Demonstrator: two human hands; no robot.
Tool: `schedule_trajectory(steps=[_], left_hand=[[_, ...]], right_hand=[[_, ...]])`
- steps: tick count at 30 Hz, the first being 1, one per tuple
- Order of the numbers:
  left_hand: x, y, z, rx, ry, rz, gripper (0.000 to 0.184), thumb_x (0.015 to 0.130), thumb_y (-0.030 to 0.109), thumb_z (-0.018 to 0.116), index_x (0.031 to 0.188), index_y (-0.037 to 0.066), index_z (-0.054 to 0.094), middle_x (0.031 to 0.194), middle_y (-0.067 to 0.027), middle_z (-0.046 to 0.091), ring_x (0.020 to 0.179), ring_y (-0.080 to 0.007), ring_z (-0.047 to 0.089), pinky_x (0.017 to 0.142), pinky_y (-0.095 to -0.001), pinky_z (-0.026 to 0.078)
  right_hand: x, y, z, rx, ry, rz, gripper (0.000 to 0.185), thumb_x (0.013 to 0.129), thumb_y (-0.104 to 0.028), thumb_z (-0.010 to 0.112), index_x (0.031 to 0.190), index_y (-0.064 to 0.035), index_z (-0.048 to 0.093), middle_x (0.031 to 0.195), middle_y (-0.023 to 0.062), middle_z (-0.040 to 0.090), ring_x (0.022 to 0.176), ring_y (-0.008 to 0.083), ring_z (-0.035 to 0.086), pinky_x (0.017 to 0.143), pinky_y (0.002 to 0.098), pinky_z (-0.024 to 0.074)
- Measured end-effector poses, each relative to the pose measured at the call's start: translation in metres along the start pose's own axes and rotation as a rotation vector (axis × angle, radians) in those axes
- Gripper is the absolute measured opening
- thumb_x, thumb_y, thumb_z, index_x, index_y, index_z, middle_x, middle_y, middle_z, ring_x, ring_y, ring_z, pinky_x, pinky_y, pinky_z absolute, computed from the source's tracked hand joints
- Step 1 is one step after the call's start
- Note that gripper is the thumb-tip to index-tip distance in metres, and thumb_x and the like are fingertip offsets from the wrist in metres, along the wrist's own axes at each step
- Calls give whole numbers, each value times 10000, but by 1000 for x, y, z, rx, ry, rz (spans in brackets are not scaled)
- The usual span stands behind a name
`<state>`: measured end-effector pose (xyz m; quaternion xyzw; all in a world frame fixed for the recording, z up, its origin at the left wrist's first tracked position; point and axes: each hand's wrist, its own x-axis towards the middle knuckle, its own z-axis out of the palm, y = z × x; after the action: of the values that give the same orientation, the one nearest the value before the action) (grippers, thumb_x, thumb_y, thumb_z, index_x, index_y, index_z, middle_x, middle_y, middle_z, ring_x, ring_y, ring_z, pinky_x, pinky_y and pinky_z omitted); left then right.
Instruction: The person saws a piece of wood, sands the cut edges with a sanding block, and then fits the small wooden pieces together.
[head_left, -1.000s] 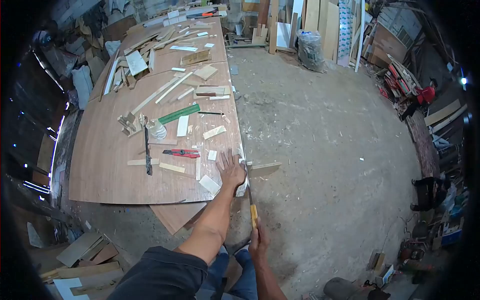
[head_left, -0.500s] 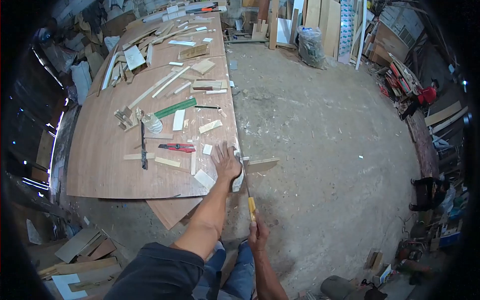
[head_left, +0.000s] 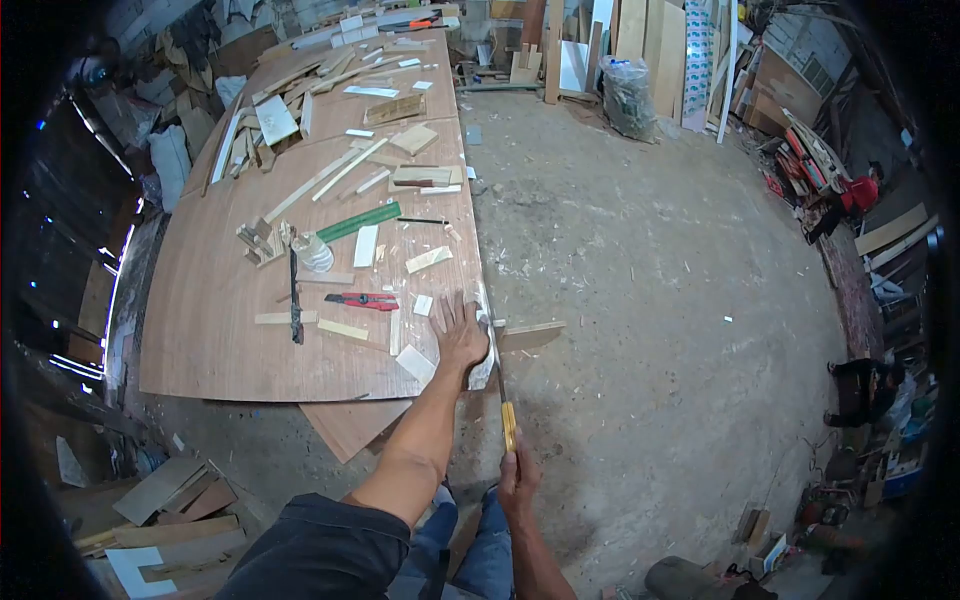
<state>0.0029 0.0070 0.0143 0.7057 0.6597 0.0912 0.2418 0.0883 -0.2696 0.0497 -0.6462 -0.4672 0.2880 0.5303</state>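
Observation:
My left hand (head_left: 462,335) lies flat with fingers spread at the right edge of the wooden table (head_left: 210,350). It presses on a pale piece (head_left: 482,375) that is mostly hidden under the palm. My right hand (head_left: 520,474) is wrapped round the yellow handle of a saw (head_left: 509,425). The saw's thin blade, seen nearly edge-on, runs up along the table edge beside my left hand. A wooden piece (head_left: 532,336) juts out past the edge, right of the blade. Near my left fingers lie a small white block (head_left: 423,305) and a red utility knife (head_left: 362,301).
Wood offcuts, a green strip (head_left: 358,222), a clear plastic cup (head_left: 314,254) and a dark bar clamp (head_left: 296,300) lie on the table. Boards and a filled plastic bag (head_left: 628,98) stand at the back. A person in red (head_left: 858,192) is at far right.
The whole view has shifted slightly, so the scene sits a little lower and further right. Both hands keep nearly the same places at the table edge, the right still holding the saw.

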Motion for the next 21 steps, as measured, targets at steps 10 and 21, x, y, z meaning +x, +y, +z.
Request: schedule_trajectory(steps=[10, 21], left_hand=[[-1, 5, -4, -25, -10, -17, 537, 978, 311, 435, 1477, 122, 370, 1653, -145, 120, 1522, -397, -20, 1174, -636, -47], [3, 4, 1, -26, -33, -42, 511, 996, 348, 397, 1452, 119, 368, 1660, -133, 66, 1521, -395, -53, 1171, -638, -47]], right_hand=[[-9, 3, -10, -10, -37, -19, 398, 991, -93, 518, 1368, 32, 546, 805, 75, 598, 662, 109, 536, 604, 250, 434], [-10, 1, 1, -38, 2, -46, 432, 974, -83, 505, 1390, 30, 532, 724, 29, 552, 607, 103, 486, 578, 258, 413]])
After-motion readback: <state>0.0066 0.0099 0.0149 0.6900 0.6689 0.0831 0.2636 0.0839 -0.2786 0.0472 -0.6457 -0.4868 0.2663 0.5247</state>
